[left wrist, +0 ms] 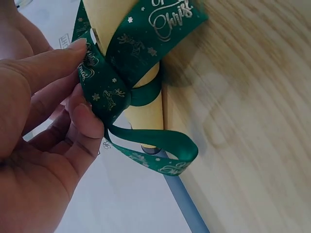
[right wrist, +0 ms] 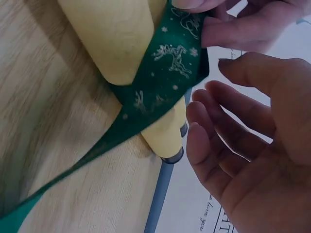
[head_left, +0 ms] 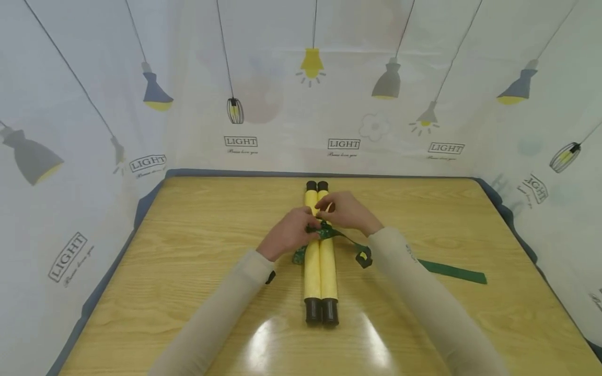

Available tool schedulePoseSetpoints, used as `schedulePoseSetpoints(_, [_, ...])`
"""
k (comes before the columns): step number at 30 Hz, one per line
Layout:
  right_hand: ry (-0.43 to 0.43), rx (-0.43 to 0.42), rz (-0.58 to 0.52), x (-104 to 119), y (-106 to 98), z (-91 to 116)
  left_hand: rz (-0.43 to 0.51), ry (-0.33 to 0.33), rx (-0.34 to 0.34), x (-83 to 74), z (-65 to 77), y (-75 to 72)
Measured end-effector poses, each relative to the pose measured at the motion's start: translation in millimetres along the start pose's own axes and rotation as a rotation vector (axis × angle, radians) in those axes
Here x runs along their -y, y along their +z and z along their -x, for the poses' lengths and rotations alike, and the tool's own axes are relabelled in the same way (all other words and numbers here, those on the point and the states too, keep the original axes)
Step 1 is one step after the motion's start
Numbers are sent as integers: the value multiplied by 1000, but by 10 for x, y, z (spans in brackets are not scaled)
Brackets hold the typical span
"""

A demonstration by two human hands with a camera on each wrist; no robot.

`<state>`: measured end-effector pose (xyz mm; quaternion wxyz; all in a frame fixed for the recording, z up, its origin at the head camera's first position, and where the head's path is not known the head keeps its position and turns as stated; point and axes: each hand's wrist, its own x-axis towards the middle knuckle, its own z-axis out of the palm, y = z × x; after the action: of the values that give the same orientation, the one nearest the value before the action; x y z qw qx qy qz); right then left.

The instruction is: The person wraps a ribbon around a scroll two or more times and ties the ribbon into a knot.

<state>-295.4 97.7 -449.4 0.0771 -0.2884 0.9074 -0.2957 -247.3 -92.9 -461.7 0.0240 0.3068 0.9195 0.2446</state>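
Two yellow tubes (head_left: 327, 271) with dark end caps lie side by side on the table, pointing away from me. A green ribbon (left wrist: 104, 92) printed with silver reindeer and snowflakes is wrapped around them near their middle. My left hand (head_left: 289, 232) pinches the ribbon between thumb and fingers, over the tubes. A ribbon loop (left wrist: 187, 150) sticks out beyond its fingertips in the left wrist view. My right hand (right wrist: 252, 136) hovers close by with fingers loosely bent, holding nothing. Part of the wrapping is hidden behind my hands.
The tubes lie on a wood-grain table (head_left: 211, 219). One flat ribbon end (head_left: 453, 271) stretches right, passing under my right forearm; a curled piece lies right of the tubes. A pale lamp-printed sheet (head_left: 291, 120) surrounds the table's back and sides.
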Motion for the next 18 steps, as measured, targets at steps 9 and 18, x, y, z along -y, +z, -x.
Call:
schedulePoseSetpoints(9, [22, 8, 3, 9, 66, -33, 17, -2, -10, -17, -17, 30])
schedulePoseSetpoints(18, [40, -38, -65, -5, 53, 101, 184, -113, -97, -20, -42, 7])
